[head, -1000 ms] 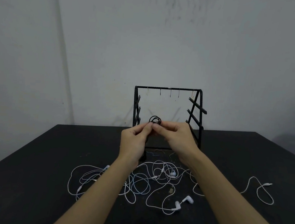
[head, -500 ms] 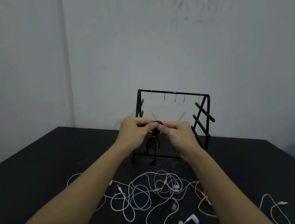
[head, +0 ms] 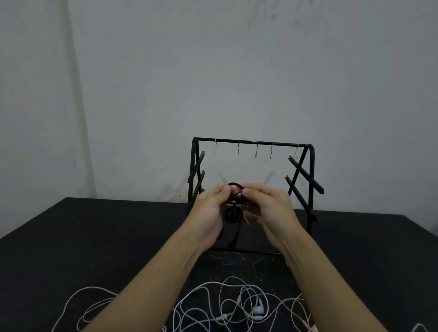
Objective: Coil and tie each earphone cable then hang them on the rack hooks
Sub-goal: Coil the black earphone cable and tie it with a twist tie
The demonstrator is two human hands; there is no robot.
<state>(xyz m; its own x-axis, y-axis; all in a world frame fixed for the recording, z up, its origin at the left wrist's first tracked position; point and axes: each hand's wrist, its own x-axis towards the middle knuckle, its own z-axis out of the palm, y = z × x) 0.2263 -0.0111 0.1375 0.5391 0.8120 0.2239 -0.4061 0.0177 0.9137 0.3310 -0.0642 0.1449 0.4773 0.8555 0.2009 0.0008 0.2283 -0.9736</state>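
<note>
- My left hand (head: 210, 207) and right hand (head: 269, 209) hold the coiled black earphone cable (head: 233, 214) up in front of the black metal rack (head: 253, 143), above the black bench (head: 76, 233).
- Both grips are closed on it: thumb and forefinger of each hand pinch the top loop of the coil, the fingertips nearly meeting.
- A thin orange twist tie (head: 240, 208) is wrapped around the middle of the bundle, its ends sticking out; a loose tail of cable hangs below the coil.
- The bundle looks very light and limp, so I judge it will sag and spring open wherever it is not held. The tie seems the only stiff point.
- Best hold, as I see it, is the top loop just above the tie, keeping that loop open wide enough to slip over a hook.
- The small wire hooks (head: 256, 150) hang from the rack's top bar, above my hands, with nothing on them.
- The thin cable could slide between fingertips, so a firm pinch seems wise.
- Tangled white earphone cables (head: 227, 310) lie on the bench near me, not yet coiled.
</note>
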